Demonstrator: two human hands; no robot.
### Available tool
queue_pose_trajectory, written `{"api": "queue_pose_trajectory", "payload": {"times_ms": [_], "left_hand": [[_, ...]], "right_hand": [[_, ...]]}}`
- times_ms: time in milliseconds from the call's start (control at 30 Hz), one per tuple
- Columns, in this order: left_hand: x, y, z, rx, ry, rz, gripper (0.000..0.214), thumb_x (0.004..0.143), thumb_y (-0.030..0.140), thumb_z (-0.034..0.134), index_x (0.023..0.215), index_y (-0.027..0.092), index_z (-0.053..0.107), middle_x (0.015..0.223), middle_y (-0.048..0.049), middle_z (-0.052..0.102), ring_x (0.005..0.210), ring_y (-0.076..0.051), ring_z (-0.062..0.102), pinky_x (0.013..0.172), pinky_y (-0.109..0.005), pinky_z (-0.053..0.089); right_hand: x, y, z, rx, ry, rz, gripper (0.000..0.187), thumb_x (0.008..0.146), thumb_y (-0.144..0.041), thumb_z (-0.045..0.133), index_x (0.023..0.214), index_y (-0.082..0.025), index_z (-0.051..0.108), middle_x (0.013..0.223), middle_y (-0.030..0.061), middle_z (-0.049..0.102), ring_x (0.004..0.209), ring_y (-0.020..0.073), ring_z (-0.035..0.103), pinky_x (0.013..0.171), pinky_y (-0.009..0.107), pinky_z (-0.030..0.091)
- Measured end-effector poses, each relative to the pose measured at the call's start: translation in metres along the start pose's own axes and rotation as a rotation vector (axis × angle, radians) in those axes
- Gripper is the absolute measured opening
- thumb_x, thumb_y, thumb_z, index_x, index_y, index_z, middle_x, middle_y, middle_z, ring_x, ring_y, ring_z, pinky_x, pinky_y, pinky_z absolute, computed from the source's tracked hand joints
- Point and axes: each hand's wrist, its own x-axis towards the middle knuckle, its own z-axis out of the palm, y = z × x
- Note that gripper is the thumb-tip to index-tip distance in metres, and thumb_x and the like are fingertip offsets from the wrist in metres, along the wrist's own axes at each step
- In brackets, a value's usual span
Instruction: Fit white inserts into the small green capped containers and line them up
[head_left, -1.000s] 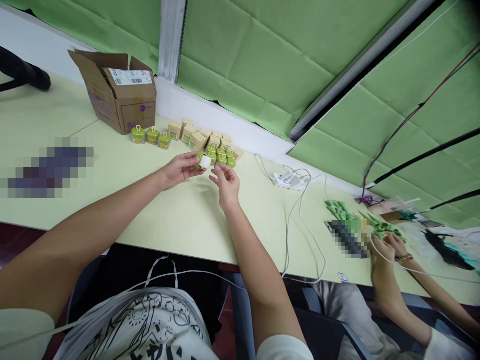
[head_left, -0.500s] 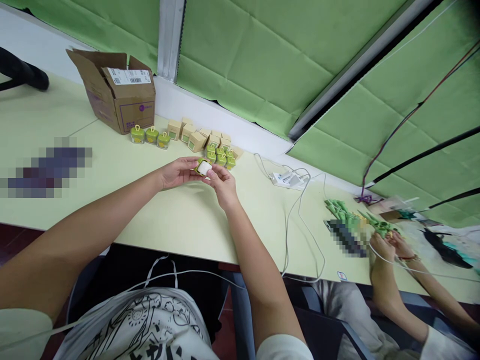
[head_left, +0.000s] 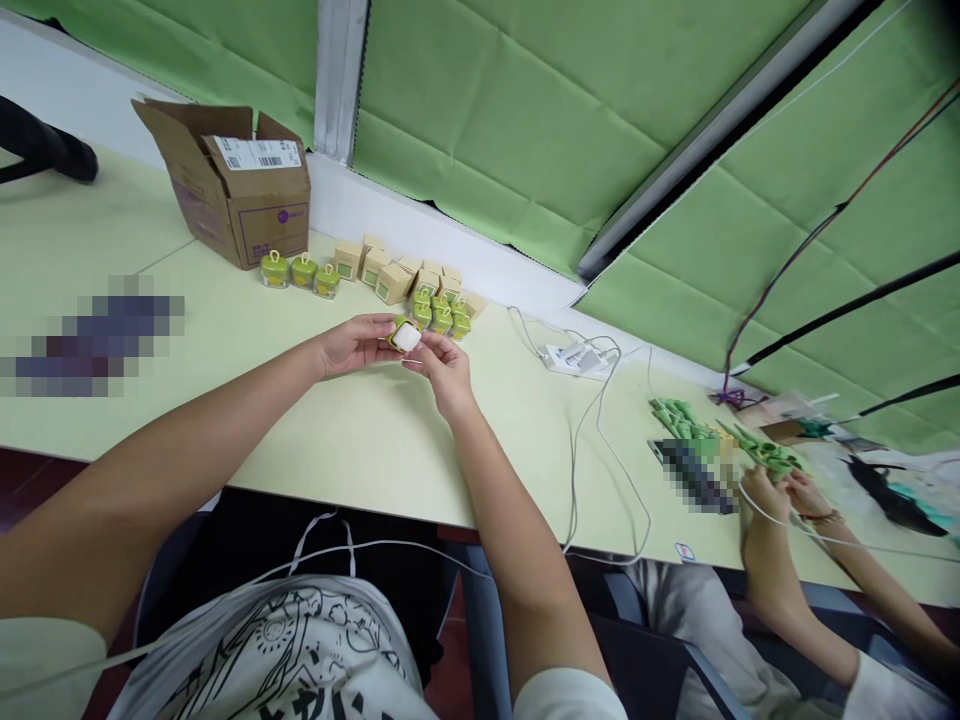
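My left hand and my right hand meet over the pale green table. Between their fingertips they pinch a small green case with a white face. Just behind it stands a cluster of several small green jars with loop handles and several tan cardboard cubes. Three more green jars stand in a row to the left.
An open brown shipping box stands at the back left. A white power strip with cables lies to the right. Farther right, another person's hands work on green pieces. A green fabric wall rises behind.
My right hand has closed in on the white-faced case that my left hand held alone a second ago; both now grip it, slightly lower and nearer.
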Motion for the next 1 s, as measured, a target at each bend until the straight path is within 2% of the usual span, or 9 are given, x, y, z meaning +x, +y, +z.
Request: {"api": "queue_pose_trajectory", "payload": {"times_ms": [133,267,500,667,867,1000], "left_hand": [[0.0006,-0.0003,0.0004,0.030,0.018,0.035,0.042,0.079,0.034,0.087,0.114,0.014,0.077,0.117,-0.0145,0.077,0.107,-0.026,0.074,0.108,-0.044,0.056],[0.0005,-0.0009,0.0011,0.061,0.002,0.041,0.043,0.080,0.036,0.086,0.115,0.013,0.076,0.117,-0.0163,0.076,0.110,-0.029,0.074,0.112,-0.049,0.053],[0.0006,-0.0046,0.0042,0.051,-0.003,0.012,0.045,0.080,0.036,0.087,0.119,0.015,0.076,0.119,-0.0148,0.076,0.109,-0.027,0.074,0.109,-0.045,0.055],[0.0007,-0.0041,0.0051,0.027,0.002,0.002,0.044,0.079,0.035,0.088,0.116,0.014,0.077,0.118,-0.0148,0.076,0.106,-0.025,0.074,0.110,-0.044,0.054],[-0.0001,-0.0015,0.0068,0.009,0.024,0.010,0.042,0.078,0.034,0.088,0.113,0.013,0.077,0.115,-0.0141,0.077,0.105,-0.025,0.074,0.107,-0.043,0.055],[-0.0004,-0.0007,0.0070,0.013,0.075,0.032,0.037,0.079,0.033,0.087,0.109,0.013,0.077,0.112,-0.0136,0.077,0.102,-0.024,0.074,0.104,-0.042,0.057]], "right_hand": [[-0.0002,-0.0010,-0.0012,0.018,-0.024,0.018,0.042,0.069,-0.049,0.088,0.099,-0.022,0.074,0.096,0.0013,0.077,0.081,0.0183,0.076,0.080,0.039,0.069],[-0.0009,-0.0009,-0.0010,-0.024,-0.010,-0.008,0.045,0.068,-0.049,0.088,0.102,-0.023,0.074,0.104,0.0019,0.076,0.081,0.0175,0.075,0.080,0.039,0.069],[0.0013,0.0025,-0.0024,-0.044,0.048,-0.030,0.038,0.068,-0.045,0.087,0.096,-0.022,0.076,0.094,0.0008,0.078,0.077,0.0157,0.073,0.076,0.036,0.068],[0.0011,0.0026,-0.0007,-0.037,0.047,-0.024,0.037,0.068,-0.043,0.086,0.097,-0.022,0.075,0.094,0.0007,0.078,0.073,0.0148,0.072,0.071,0.034,0.067],[-0.0015,-0.0030,-0.0002,-0.066,0.043,-0.009,0.030,0.073,-0.038,0.081,0.099,-0.023,0.074,0.099,0.0011,0.076,0.080,0.0163,0.074,0.078,0.036,0.066],[-0.0023,-0.0047,-0.0007,-0.068,0.041,-0.017,0.026,0.074,-0.037,0.079,0.095,-0.023,0.072,0.101,0.0018,0.074,0.078,0.0149,0.072,0.075,0.034,0.065]]}}
